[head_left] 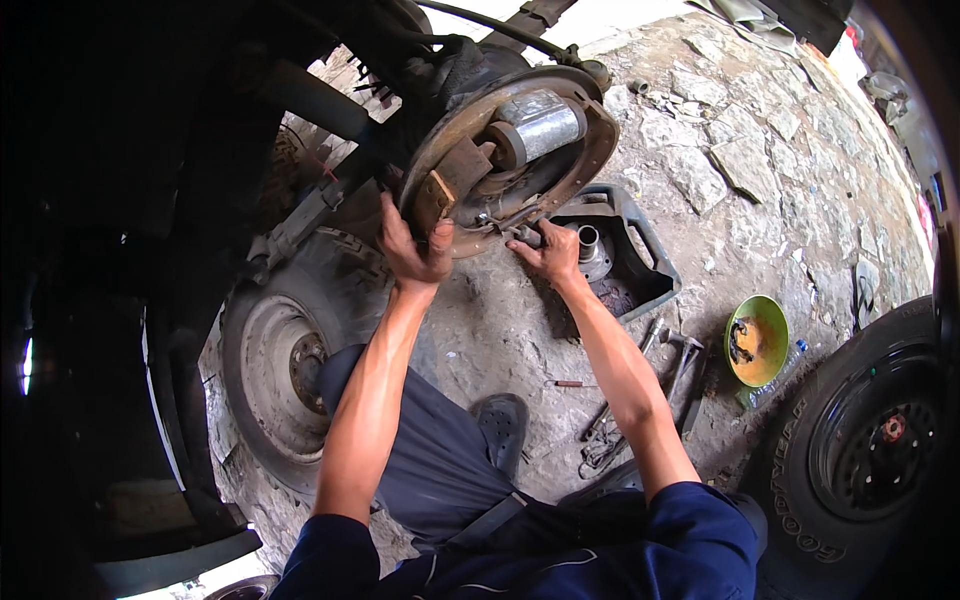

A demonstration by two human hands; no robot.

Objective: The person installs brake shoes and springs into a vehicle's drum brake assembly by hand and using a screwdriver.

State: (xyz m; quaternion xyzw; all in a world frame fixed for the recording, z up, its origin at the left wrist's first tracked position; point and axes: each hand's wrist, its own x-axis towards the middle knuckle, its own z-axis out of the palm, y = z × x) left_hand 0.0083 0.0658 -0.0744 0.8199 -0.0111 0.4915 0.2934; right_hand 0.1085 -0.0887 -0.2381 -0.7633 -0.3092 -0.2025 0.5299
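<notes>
A rusty brake assembly [465,130] hangs tilted under the vehicle, with a silver cylinder [547,127] and a brake shoe with a tan lining [432,200] on it. My left hand [412,250] grips the assembly's left edge by that shoe, thumb up, fingertips partly behind it. My right hand [550,248] is at the lower edge, closed on a small dark piece I cannot make out, beside a thin linkage. Just behind that hand sits a dark plastic tray [652,290] holding a metal hub with a short tube [590,250].
A mounted tyre [250,370] is at left, a loose tyre [845,500] at right. On the broken stone floor lie tools [680,355], a green bowl [765,330] of orange stuff with dark items, and a plastic bottle [770,385]. Dark vehicle bodywork fills the left.
</notes>
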